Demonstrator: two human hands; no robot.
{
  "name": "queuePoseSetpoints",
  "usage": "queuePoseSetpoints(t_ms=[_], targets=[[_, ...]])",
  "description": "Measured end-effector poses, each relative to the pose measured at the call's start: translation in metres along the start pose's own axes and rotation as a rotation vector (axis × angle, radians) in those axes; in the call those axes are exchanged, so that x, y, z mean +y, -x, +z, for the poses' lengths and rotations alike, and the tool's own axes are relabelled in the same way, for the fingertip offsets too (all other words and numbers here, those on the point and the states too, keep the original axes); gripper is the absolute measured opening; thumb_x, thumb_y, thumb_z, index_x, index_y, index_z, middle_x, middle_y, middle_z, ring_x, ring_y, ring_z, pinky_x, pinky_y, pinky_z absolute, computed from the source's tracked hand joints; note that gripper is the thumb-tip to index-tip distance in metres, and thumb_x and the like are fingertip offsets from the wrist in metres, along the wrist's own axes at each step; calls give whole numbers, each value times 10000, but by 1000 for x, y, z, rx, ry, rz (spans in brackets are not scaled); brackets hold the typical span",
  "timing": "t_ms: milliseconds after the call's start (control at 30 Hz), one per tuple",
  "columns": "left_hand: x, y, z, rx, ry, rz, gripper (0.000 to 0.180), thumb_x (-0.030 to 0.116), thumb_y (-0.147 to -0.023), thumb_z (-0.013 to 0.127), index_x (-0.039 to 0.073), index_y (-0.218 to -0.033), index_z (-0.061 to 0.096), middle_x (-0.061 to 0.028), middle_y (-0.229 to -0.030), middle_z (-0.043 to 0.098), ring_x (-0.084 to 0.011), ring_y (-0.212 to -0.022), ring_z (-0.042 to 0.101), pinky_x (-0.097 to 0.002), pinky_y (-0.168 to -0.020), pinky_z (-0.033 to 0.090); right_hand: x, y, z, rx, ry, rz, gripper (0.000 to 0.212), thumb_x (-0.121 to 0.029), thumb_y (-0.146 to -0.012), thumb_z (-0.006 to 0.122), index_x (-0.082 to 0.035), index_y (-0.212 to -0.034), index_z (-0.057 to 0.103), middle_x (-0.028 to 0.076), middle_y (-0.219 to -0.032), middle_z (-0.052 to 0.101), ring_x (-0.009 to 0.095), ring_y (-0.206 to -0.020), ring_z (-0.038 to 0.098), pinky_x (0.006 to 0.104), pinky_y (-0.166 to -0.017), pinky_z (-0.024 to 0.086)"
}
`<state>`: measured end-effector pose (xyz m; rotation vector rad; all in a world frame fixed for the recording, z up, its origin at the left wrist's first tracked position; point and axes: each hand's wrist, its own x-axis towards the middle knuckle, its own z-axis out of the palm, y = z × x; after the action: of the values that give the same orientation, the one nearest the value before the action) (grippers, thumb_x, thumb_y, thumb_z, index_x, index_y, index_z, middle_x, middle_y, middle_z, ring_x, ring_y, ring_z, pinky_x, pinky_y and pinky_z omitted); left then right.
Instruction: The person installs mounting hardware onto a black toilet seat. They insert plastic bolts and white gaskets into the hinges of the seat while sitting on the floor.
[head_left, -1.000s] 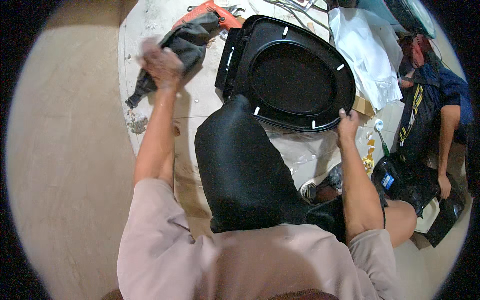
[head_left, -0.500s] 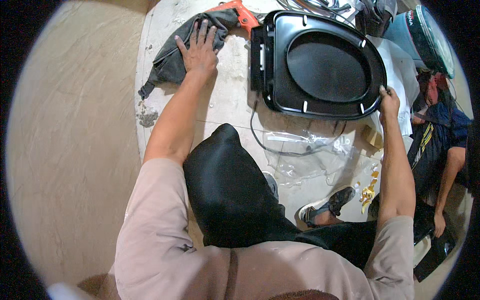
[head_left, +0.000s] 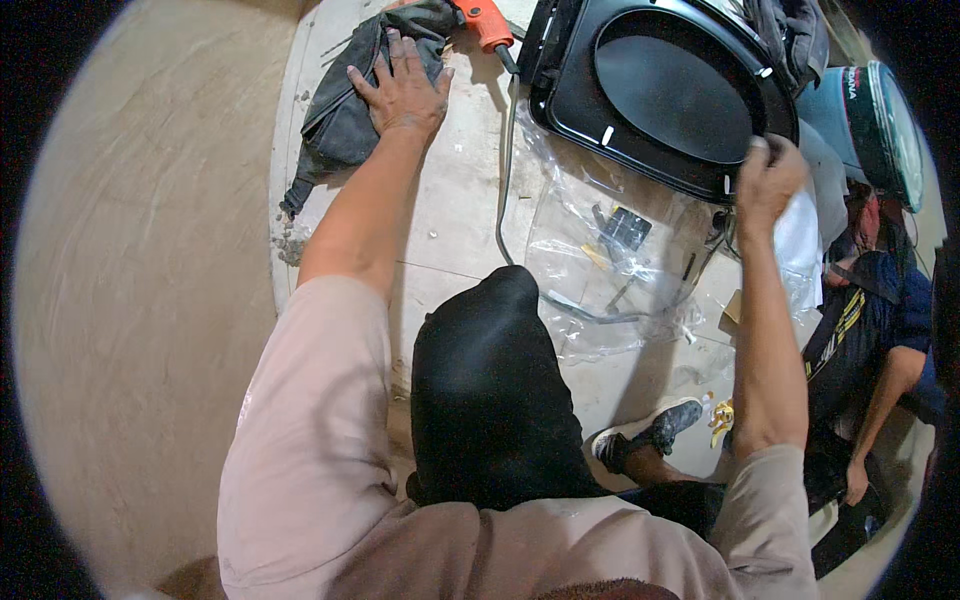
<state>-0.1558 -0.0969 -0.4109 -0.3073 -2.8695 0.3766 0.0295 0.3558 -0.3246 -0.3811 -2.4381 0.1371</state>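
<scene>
My left hand (head_left: 408, 98) lies with fingers spread on a dark grey fabric pouch (head_left: 338, 125). Out from behind the pouch pokes an orange power tool (head_left: 484, 22), its lower end leading into a cord. A black toilet seat with its lid (head_left: 680, 85) takes up the upper middle, underside showing with small white bumpers; its top runs out of the picture. At its near right rim my right hand (head_left: 772, 182) is closed with the thumb on the edge; the fingers' undersides are hidden.
Beneath the seat's near edge lies a clear plastic bag (head_left: 570, 240) holding small dark parts. A grey cord (head_left: 505, 180) crosses the white tiled surface. A blue-green bucket (head_left: 850, 125) stands at right. Another person's arm (head_left: 895, 385) shows at far right. Yellow scraps (head_left: 721, 424) lie near my foot.
The toilet seat has shifted up and rightward and turned clockwise, my right hand still at its rim. More of the plastic bag and its parts now shows. My left hand stays on the pouch.
</scene>
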Motion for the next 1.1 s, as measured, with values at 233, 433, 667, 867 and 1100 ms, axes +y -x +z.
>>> queuePoseSetpoints(t_ms=[233, 433, 667, 867, 1100], targets=[[3, -2, 4, -10, -11, -9, 800, 647, -987, 437, 142, -1599, 337, -44, -1700, 235, -299, -1477, 342, -685, -1200, 51, -200, 73, 7, -997, -591, -218, 348, -153, -926, 635, -113, -1270, 654, 172, -1036, 676, 397, -965, 660, 478, -814, 539], [4, 0, 0, -21, -51, -1, 744, 621, -1000, 437, 180, -1593, 355, -20, -1678, 294, -281, -1471, 337, -670, -1202, 43, -226, 74, 45, -1024, -246, -64, 491, -157, -975, 487, -196, -1465, 483, 178, -983, 700, 396, -894, 706, 514, -758, 559], [6, 2, 7, 49, -10, 14, 721, 598, -984, 484, 181, -1567, 400, -20, -1644, 368, -314, -1426, 413, -646, -1204, 62, -249, 65, 66, -1027, -170, 16, 475, -154, -997, 467, -208, -1468, 493, 191, -897, 738, 362, -791, 748, 488, -681, 602], [5, 0, 9, 82, -116, 58, 748, 617, -954, 516, 180, -1555, 423, -52, -1616, 415, -328, -1351, 483, -652, -1171, 171, -244, 77, 55, -1029, -236, 41, 290, -125, -924, 597, -109, -1214, 586, 165, -917, 724, 365, -811, 752, 472, -693, 609], [10, 2, 15, 191, -74, 58, 712, 632, -967, 489, 184, -1518, 450, -24, -1585, 446, -326, -1370, 460, -658, -1156, 186, -206, 127, 4, -793, -872, 393, 340, -71, -958, 516, -107, -1277, 628, 198, -1005, 662, 318, -751, 712, 439, -696, 590]])
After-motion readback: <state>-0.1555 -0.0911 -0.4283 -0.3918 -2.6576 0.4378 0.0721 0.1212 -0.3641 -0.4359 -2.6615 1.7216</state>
